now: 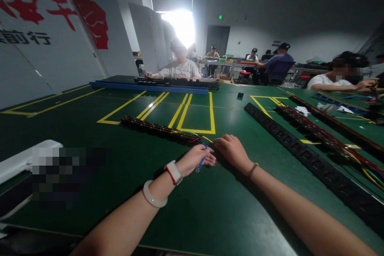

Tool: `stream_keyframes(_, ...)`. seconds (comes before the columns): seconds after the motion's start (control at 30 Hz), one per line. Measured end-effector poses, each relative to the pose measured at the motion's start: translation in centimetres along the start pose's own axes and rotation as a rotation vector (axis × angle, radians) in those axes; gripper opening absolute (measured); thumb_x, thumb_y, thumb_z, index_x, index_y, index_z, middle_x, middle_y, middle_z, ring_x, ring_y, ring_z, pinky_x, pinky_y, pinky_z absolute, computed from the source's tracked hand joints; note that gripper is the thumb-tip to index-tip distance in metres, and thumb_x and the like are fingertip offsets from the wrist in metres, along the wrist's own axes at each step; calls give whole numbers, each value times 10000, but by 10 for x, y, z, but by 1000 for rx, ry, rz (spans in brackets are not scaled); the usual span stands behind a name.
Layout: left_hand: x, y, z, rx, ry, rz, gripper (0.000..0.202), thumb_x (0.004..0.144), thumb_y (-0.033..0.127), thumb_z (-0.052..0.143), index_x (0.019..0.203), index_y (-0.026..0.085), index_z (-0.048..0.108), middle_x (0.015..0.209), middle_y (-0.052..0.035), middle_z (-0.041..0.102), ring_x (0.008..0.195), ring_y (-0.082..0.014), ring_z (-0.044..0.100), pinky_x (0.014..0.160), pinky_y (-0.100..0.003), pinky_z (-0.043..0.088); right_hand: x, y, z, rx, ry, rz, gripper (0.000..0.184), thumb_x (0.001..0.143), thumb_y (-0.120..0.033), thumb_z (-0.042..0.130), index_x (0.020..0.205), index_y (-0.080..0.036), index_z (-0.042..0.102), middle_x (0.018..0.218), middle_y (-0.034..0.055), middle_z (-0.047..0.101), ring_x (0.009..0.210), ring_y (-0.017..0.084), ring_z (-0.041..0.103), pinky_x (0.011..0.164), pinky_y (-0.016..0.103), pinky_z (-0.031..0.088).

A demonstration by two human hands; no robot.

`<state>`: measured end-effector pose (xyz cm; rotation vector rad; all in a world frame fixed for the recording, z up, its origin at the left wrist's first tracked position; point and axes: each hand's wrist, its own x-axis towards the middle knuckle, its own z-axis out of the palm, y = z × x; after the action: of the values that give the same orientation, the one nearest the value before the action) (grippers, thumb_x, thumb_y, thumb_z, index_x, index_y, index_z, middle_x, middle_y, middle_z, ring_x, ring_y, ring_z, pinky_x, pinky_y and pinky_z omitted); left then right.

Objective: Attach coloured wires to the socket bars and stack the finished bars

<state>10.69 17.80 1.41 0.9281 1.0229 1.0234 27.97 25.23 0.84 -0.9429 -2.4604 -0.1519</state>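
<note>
A long dark strip assembly (159, 128) with metal rails lies across the green table, and green, red, yellow and blue wires come out of its right end. My left hand (196, 158) is at that end with a blue wire (201, 163) between thumb and fingers. The wire's loose end, which looks like a small ring terminal (197, 170), hangs below the hand. Just to the right, my right hand (232, 150) is closed, its bent fingertips at the tip of the yellow wire (208, 140). The fingers partly hide that contact.
A black socket strip (288, 138) runs along the right, beside wired rail strips (318, 132). Yellow tape outlines (213, 112) mark the table (180, 208). A blue channel (156, 87) lies at the far edge, before a seated person. Another person sits at right.
</note>
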Motion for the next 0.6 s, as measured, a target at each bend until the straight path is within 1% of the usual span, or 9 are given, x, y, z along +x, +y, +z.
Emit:
stream_keyframes(0.07,0,2,-2,197,44,7,177,871,313,505,835,139,506,634,-36,609,527,-132,599,540,-255,462,-3,2,0,-18,-43,5,165,899,-285,541,972,-243,683,828,36,624,778,166,535,692,277,339)
stream_keyframes(0.13,-1,5,-6,452,89,42,225,868,365,481,802,154,524,557,10,551,445,-114,521,465,-225,385,-3,4,0,-20,-56,9,178,912,-293,522,969,-261,688,812,26,622,759,154,537,679,272,323)
stream_keyframes(0.17,-1,8,-8,591,114,76,241,864,378,478,780,160,537,534,22,529,428,-109,488,458,-220,353,-3,5,-1,-17,-52,13,187,917,-298,514,975,-262,688,814,26,621,754,149,539,673,270,318)
stream_keyframes(0.23,-4,13,-12,843,149,172,260,862,382,473,733,172,555,536,19,523,459,-117,478,491,-226,324,-1,7,-1,-8,-42,21,202,923,-303,503,982,-258,690,825,29,620,752,141,543,665,265,313)
stream_keyframes(0.33,-7,20,-15,1114,162,283,267,868,372,464,687,192,541,572,1,528,524,-146,490,556,-248,302,2,12,0,9,-35,32,216,929,-304,495,994,-248,693,843,35,618,749,129,549,664,254,321)
stream_keyframes(0.4,-9,23,-17,1223,153,320,252,867,365,471,682,202,525,578,-2,512,531,-157,478,581,-256,291,2,15,1,23,-31,41,220,929,-302,495,994,-247,697,854,36,620,742,124,551,664,248,332)
stream_keyframes(0.47,-10,25,-19,1281,128,349,232,860,359,484,686,208,515,585,-4,501,532,-162,469,600,-262,295,3,19,2,30,-25,43,221,926,-304,499,986,-248,704,858,36,623,730,124,549,659,245,339)
stream_keyframes(0.6,-8,26,-24,1270,83,344,210,826,344,532,665,212,504,593,-10,508,547,-171,481,652,-281,340,4,25,5,23,-16,24,201,908,-301,530,978,-254,712,854,35,627,723,129,546,647,243,346)
